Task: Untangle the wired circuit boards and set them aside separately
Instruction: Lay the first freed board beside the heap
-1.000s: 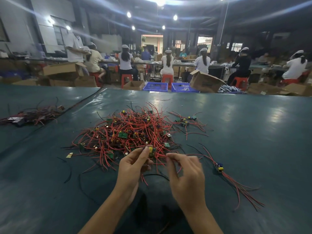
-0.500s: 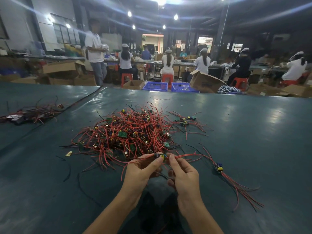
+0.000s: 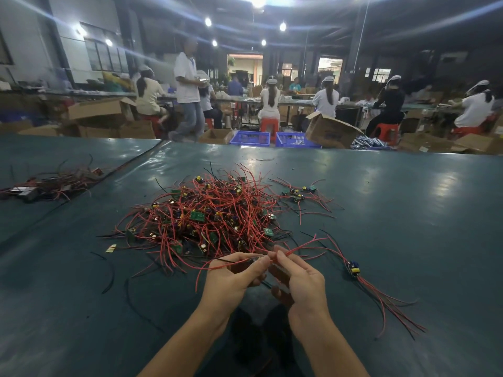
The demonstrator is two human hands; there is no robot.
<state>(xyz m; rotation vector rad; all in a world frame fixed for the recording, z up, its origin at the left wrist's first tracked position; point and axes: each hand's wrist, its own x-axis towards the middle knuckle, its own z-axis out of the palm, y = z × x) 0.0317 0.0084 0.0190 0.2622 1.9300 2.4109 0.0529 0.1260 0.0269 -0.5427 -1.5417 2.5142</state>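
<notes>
Pinching red wires (image 3: 295,248) with left hand (image 3: 231,278) and right hand (image 3: 302,281), fingertips (image 3: 258,265) close together (any board there hidden), just before tangled pile (image 3: 212,216), 1 separated board (image 3: 353,269) lying to right.

**Obscured and Cropped Areas**

The item pinched between the fingers (image 3: 254,266) of the left hand (image 3: 231,278) and right hand (image 3: 302,281) is hidden; only its red wires (image 3: 299,247) emerge. The forearms (image 3: 177,349) run off the lower edge. The wire bundle (image 3: 51,183) at far left is cropped. The walking person (image 3: 187,91), upper centre-left, is blurred.
</notes>
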